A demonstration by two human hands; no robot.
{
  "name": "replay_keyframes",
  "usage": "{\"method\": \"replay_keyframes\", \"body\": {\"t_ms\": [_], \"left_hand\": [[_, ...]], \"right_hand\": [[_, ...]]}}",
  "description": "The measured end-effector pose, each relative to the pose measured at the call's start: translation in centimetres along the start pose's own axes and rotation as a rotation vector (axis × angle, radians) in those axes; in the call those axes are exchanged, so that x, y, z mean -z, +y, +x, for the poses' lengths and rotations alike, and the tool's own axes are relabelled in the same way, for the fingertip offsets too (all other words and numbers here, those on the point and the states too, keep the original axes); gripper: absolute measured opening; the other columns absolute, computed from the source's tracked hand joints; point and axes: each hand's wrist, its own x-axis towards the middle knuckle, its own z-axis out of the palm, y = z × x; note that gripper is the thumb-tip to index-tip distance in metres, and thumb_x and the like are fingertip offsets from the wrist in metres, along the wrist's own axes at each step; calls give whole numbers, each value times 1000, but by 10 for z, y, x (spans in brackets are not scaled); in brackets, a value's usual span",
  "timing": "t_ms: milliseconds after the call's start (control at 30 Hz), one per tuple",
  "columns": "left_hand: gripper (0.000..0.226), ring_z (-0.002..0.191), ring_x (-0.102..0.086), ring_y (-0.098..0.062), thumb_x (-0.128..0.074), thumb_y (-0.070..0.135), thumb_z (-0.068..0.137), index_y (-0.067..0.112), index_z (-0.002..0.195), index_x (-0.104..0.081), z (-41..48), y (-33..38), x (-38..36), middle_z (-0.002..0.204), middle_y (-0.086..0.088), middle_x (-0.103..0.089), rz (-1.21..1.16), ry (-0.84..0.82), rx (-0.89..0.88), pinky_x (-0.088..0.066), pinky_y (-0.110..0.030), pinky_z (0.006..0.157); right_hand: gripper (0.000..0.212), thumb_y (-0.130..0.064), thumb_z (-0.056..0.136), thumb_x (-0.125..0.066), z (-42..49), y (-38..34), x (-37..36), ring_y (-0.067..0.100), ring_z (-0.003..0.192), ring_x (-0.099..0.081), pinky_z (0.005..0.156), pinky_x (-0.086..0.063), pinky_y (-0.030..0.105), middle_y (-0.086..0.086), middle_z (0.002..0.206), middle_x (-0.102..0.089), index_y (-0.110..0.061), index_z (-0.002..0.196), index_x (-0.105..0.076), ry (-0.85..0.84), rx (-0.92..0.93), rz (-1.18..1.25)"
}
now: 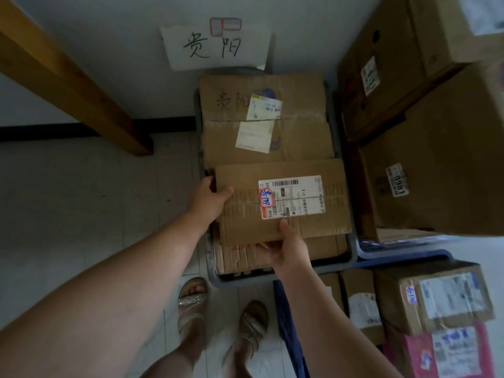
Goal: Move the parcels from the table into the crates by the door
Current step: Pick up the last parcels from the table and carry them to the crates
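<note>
Hidden / unclear: the frame is dim and soft toward the edges. The left hand's (210, 199) fingers pass behind the left edge of the parcel (245, 214), out of sight. The right hand's (287, 249) fingers are tucked under its near edge and only partly seen. The grey crate (240, 281) is mostly covered by cardboard, so little beyond its rim shows. The boxes under the parcel appear as edges only. The stacked boxes (436, 173) at right are cut off by the frame. The blue crate (289, 323) is partly behind the right forearm.

Writing: a paper sign (215, 46) on the wall has 贵阳 handwritten on it. The same characters are in marker on the far box (261, 115) in the grey crate. The parcel carries a white shipping label (296, 196) with a barcode, its fine print unreadable. A red-bordered sticker (266, 197) on it has blue handwriting, not legible. One tag (397, 180) on the stack reads "0981".

Hands: both arms reach forward and down, hands apart, each clamped on the parcel. The left thumb lies on top at the left edge. The right thumb presses the top just below the label. The parcel lies flat over the near half of the grey crate; whether it touches the boxes beneath cannot be told.
</note>
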Motion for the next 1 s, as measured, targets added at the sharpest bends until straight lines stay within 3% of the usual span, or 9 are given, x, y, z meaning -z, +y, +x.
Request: {"method": "replay_keyframes", "body": {"t_ms": [133,200,267,400,533,667,767,867,1000], "left_hand": [[37,109,-59,-28,-59,20,92,6,125,-54,1,5,2,122,-12,-62,2,-48,38,-46,-44,97],[36,110,-58,-28,-58,18,92,6,126,-53,-4,11,4,122,-11,-61,-2,-60,57,-46,-43,97],[36,111,-58,-29,-58,15,92,3,126,-53,-13,17,7,122,-13,-61,-12,-66,49,-46,-43,97],[44,113,-56,-27,-58,20,92,5,132,-47,-43,33,20,128,-10,-57,33,-34,49,-44,-31,90],[46,116,-53,-28,-59,26,92,9,133,-47,-84,59,35,133,-10,-54,98,29,48,-37,-27,83],[53,110,-54,-23,-59,29,91,11,137,-42,-137,100,58,133,-8,-53,106,14,14,-40,-30,83],[56,117,-53,-25,-59,34,90,17,140,-39,-179,128,78,134,-6,-52,104,-12,-30,-44,-38,97],[58,117,-52,-23,-59,35,90,18,141,-38,-219,154,97,134,-5,-52,71,-28,-104,-42,-31,94],[58,103,-51,-15,-58,35,91,17,141,-37,-269,182,123,134,-5,-51,10,0,-214,-40,-27,84]], "right_hand": [[13,-19,91,-62,-2,-8,1,30,82,-69,65,-57,50,13,96,-67,-12,101,-58,0,-24,-91],[13,-20,90,-63,-7,-12,1,30,86,-68,61,-57,46,14,99,-66,-11,97,-57,43,-29,-152],[17,-23,90,-64,-16,-17,-1,30,91,-66,58,-56,43,14,103,-64,-11,98,-57,92,-22,-201],[25,-27,90,-64,-51,-27,-4,29,103,-60,77,-56,45,11,113,-58,-14,110,-56,179,-9,-268],[31,-18,95,-54,-102,-43,-5,24,94,-56,90,-51,46,9,99,-55,-17,126,-54,221,49,-286],[23,-25,93,-57,-177,-58,-17,27,96,-64,91,-52,45,14,111,-65,-11,111,-61,162,160,-286],[33,-28,95,-53,-228,-66,-30,33,112,-60,97,-48,48,15,125,-59,-6,119,-57,67,235,-269],[16,-28,92,-60,-279,-75,-36,24,92,-65,91,-53,43,8,104,-67,-16,102,-63,79,273,-208],[50,-28,93,-58,-337,-77,-35,33,125,-49,96,-48,42,15,134,-50,-10,138,-45,-13,384,-192]]}}
